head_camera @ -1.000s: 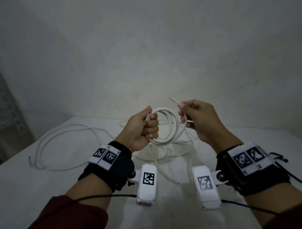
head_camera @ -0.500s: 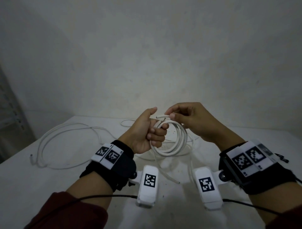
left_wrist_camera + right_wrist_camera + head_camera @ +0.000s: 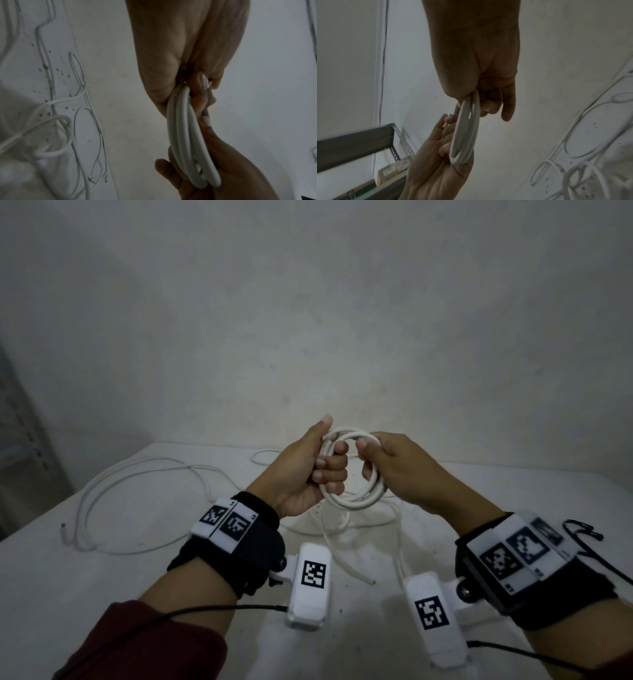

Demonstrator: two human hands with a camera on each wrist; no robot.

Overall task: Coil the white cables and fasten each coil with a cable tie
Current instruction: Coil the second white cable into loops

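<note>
On the white table (image 3: 102,594), approx. in the middle and at left, loose white cables (image 3: 137,474) lie uncoiled, so most of the work is left. Above the table the left hand (image 3: 305,470) has its fingers curled round one side of a finished coil (image 3: 352,501), and the right hand (image 3: 400,470) grips the opposite side w/ closed fingers. I see no cable tie on this coil, so fastening is not yet done.
</note>
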